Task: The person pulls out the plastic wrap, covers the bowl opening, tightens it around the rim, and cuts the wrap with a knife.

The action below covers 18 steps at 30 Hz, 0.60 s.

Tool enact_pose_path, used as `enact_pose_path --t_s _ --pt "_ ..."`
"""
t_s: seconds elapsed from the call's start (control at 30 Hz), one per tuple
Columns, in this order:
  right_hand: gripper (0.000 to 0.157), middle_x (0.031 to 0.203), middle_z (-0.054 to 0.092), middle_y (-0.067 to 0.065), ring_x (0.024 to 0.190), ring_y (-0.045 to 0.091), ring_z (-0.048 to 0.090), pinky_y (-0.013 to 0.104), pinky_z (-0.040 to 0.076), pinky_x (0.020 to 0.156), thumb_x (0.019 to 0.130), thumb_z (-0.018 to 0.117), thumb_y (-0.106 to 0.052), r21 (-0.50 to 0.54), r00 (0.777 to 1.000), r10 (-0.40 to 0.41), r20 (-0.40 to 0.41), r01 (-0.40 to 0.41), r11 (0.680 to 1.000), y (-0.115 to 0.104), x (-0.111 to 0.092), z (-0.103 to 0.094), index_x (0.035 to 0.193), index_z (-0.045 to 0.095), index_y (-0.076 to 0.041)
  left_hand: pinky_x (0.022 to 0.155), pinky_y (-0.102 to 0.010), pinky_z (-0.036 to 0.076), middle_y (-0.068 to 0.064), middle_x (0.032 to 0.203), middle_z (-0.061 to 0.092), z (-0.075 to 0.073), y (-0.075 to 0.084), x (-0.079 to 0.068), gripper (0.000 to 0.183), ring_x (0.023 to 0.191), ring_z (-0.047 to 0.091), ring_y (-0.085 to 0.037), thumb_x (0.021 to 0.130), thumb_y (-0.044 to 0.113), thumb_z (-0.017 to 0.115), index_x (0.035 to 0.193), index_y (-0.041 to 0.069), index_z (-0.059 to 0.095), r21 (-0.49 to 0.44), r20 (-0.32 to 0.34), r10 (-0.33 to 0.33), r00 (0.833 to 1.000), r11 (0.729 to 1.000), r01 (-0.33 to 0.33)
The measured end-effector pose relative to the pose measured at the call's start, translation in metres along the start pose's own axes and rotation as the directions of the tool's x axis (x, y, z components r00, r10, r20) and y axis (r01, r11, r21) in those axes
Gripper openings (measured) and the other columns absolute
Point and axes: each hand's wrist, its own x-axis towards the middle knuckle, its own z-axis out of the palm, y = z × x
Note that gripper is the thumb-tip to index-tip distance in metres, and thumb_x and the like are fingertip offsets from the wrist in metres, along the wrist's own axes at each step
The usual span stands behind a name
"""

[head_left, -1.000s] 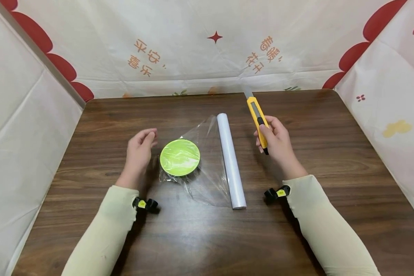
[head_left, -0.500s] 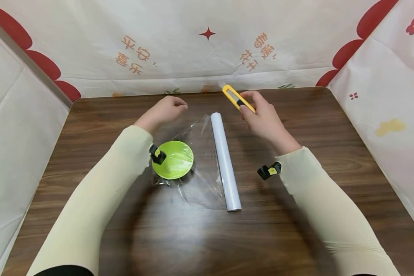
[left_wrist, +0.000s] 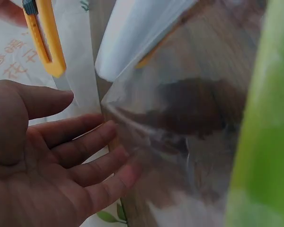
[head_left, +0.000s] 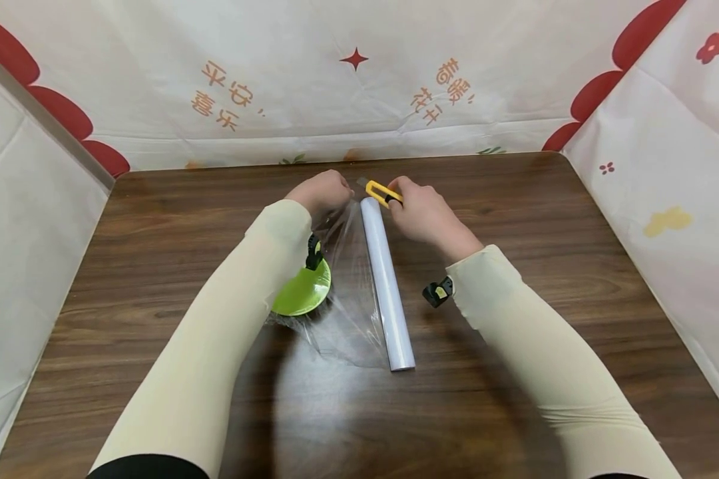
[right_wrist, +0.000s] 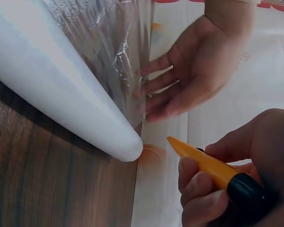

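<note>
Head view: right hand point(head_left: 422, 211) grips yellow cutter point(head_left: 385, 193), blade out, near far end of white roll point(head_left: 386, 286). Left hand point(head_left: 323, 191) released, fingers extended at edge of clear film point(head_left: 350, 293); green dish point(head_left: 304, 291) left of roll, partly hidden by sleeve point(head_left: 234, 313).

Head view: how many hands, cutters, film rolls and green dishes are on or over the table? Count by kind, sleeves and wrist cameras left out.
Hands: 2 (left hand, right hand)
Yellow cutter: 1
Film roll: 1
Green dish, partly hidden by the left sleeve: 1
Total: 5
</note>
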Motion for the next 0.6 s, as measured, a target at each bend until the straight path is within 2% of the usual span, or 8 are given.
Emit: enact_pose_path --t_s 0.07,0.13,0.23,0.3,0.43,0.6 --pt "0.04 0.098 0.063 0.01 0.063 0.021 0.055 0.029 0.045 0.05 0.101 0.043 -0.025 -0.014 1.0 0.005 0.016 -0.005 1.0 -0.001 -0.001 0.002 0.138 0.043 -0.009 0.058 -0.03 0.036 0.0 0.065 0.038 0.003 0.003 0.003 0.037 0.06 0.038 -0.015 0.103 0.025 0.038 0.072 0.01 0.051 -0.001 0.006 -0.023 1.0 1.0 0.023" --pt "0.041 0.096 0.063 0.01 0.061 0.021 0.055 0.028 0.045 0.048 0.101 0.042 -0.026 -0.029 0.999 0.012 0.032 -0.011 1.0 -0.002 -0.001 0.004 0.139 0.043 -0.01 0.065 -0.032 0.04 -0.003 0.077 0.047 0.005 0.005 0.005 0.033 0.07 0.046 -0.017 0.103 0.027 0.04 0.086 0.007 0.06 0.024 0.001 -0.037 0.999 0.999 0.037" --pt "0.041 0.1 0.063 0.01 0.061 0.021 0.055 0.029 0.045 0.049 0.101 0.041 -0.027 -0.056 0.999 0.02 0.045 -0.017 0.998 -0.003 0.0 0.007 0.139 0.043 -0.01 0.075 -0.034 0.044 -0.007 0.097 0.058 0.006 0.004 0.006 0.033 0.086 0.052 -0.02 0.103 0.028 0.041 0.106 0.005 0.064 0.048 -0.008 -0.044 0.999 0.998 0.044" --pt "0.041 0.104 0.063 0.011 0.063 0.022 0.056 0.03 0.045 0.05 0.101 0.041 -0.027 -0.069 0.998 0.023 0.052 -0.019 0.997 -0.003 0.0 0.009 0.139 0.043 -0.01 0.078 -0.035 0.045 -0.008 0.106 0.061 0.008 0.003 0.007 0.033 0.09 0.054 -0.021 0.102 0.028 0.043 0.111 0.004 0.065 0.051 -0.008 -0.047 0.999 0.998 0.047" --pt "0.041 0.107 0.063 0.011 0.064 0.023 0.056 0.03 0.046 0.052 0.101 0.04 -0.026 -0.074 0.998 0.025 0.061 -0.02 0.997 -0.004 0.001 0.013 0.139 0.043 -0.01 0.075 -0.033 0.046 -0.008 0.104 0.062 0.011 0.002 0.01 0.031 0.086 0.054 -0.02 0.102 0.026 0.044 0.11 0.006 0.066 0.06 -0.017 -0.041 0.999 0.997 0.042" --pt "0.041 0.1 0.062 0.009 0.06 0.022 0.055 0.029 0.045 0.05 0.101 0.038 -0.026 -0.081 0.994 0.047 0.095 -0.039 0.996 -0.006 0.001 0.015 0.14 0.041 -0.011 0.065 -0.029 0.044 -0.005 0.089 0.057 0.014 0.003 0.011 0.027 0.073 0.05 -0.017 0.102 0.022 0.043 0.094 0.007 0.064 0.077 -0.052 -0.047 0.998 0.996 0.051"
